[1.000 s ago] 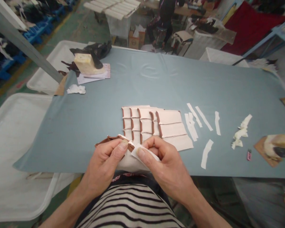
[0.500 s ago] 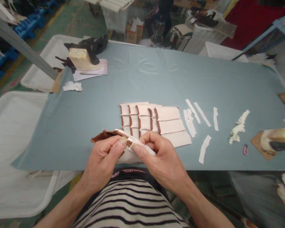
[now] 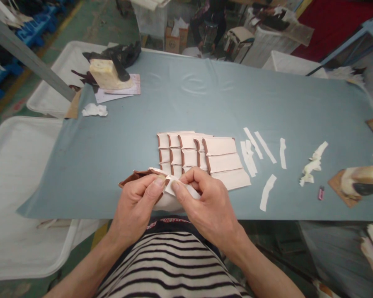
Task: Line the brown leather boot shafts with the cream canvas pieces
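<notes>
My left hand pinches a brown-and-cream leather piece at the near edge of the blue-grey table. My right hand is closed on a white paper strip stuck to that same piece, thumb and forefinger pressed on it beside my left thumb. Just beyond my hands lies a fanned row of cream pieces with brown edges, overlapping one another.
Loose white paper strips and crumpled scraps lie to the right. A sponge block with a dark tool sits far left on papers; another block sits at the right edge. White trays flank the table's left side.
My hands have shifted slightly left and closer together, and my right thumb has slid along the white strip. The view has tilted a little.
</notes>
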A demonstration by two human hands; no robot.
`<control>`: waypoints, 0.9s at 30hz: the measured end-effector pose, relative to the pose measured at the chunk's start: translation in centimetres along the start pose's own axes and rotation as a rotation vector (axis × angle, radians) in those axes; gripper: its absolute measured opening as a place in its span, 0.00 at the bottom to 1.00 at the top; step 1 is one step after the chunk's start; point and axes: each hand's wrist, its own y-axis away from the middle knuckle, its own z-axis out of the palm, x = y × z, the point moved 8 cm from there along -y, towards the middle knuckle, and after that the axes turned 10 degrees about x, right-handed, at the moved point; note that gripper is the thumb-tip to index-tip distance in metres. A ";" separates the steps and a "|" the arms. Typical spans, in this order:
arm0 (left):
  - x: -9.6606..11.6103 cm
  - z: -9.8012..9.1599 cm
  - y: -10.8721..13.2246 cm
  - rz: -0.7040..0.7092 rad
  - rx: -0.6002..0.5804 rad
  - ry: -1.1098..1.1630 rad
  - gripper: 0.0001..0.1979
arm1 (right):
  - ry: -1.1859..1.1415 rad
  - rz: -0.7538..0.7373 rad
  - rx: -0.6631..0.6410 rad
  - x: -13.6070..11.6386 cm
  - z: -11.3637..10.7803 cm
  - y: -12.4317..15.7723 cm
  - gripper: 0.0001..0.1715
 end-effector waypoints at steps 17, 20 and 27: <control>-2.1 -0.4 0.4 -0.046 0.021 0.072 0.25 | 0.137 -0.129 0.089 -0.6 0.3 0.4 0.11; -2.7 -0.6 0.6 -0.065 -0.013 0.095 0.22 | 0.156 -0.150 0.103 -0.6 0.4 0.5 0.11; -1.6 -0.5 0.5 -0.056 -0.007 0.001 0.11 | 0.102 -0.106 0.095 -0.4 0.5 0.4 0.11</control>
